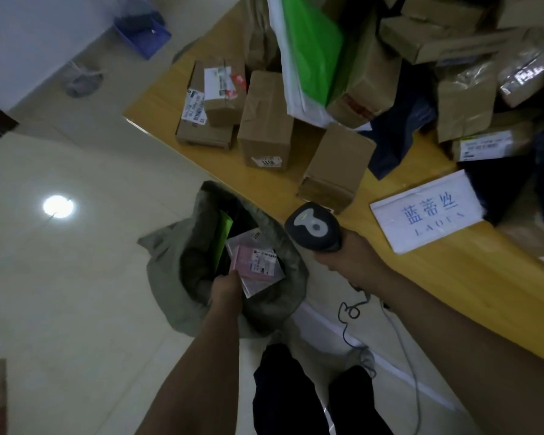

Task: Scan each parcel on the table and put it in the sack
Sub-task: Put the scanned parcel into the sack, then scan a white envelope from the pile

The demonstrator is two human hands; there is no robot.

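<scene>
Down on the floor at the left, the grey sack [165,277] slumps with its mouth sagging open, a green packet [222,243] already inside. The left hand [226,287] grips the lower edge of a pink, clear-wrapped parcel [259,265], label facing up, held within the sack's mouth. Because the rim is soft and leaning, a careless release could let the parcel catch on the folded edge or slide out onto the tiles. To the right, the right hand [349,259] is wrapped round the handle of the scanner [314,227], whose head hangs just beside the table [421,277] edge. Its cable [347,312] loops loosely on the floor near the person's feet, a likely snag or trip. Further right, cardboard boxes [266,120] crowd the table, and a hasty reach might knock one off the edge.
</scene>
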